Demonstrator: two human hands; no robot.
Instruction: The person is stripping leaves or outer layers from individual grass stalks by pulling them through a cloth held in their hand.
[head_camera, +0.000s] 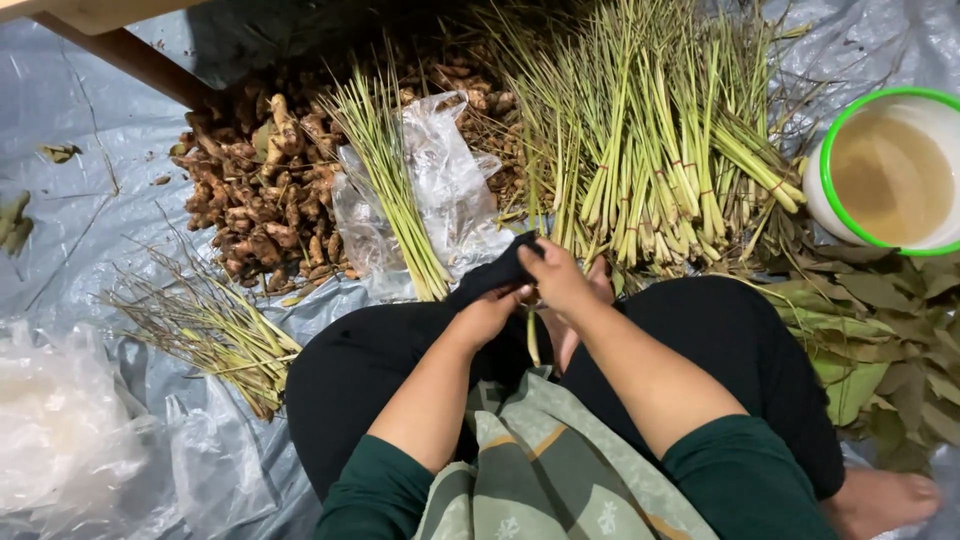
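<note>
We are holding a single green stalk (533, 335) upright between our knees, its lower end hanging down over the patterned green cloth (545, 470) in our lap. Our right hand (562, 280) is curling closed over the top of the stalk, fingers folded around it, and it is touching a fold of dark cloth (495, 275) just above. Our left hand (487, 315) is pressing in from the other side, fingers bent and closing on the same dark cloth beside the stalk; we cannot tell whether it is also gripping the stalk itself. The two hands are touching each other.

Just beyond the hands, a loose bundle of lemongrass (395, 180) is lying across a crumpled clear plastic bag (440, 180). To the right of it, many tied bunches of lemongrass (660, 150) are lying fanned out with their pale ends pointing toward us. Behind the bag, a heap of knobbly brown roots (260, 190) is sitting on the grey plastic sheet (80, 130) that is covering the floor. A smaller pile of dry thin stalks (210, 330) is lying near our left knee, and more clear plastic (70, 430) is bunching up at the far left. On the right, a white bucket with a green rim (885, 170) is holding cloudy water, with green leaves (880, 340) piling up beside it.
</note>
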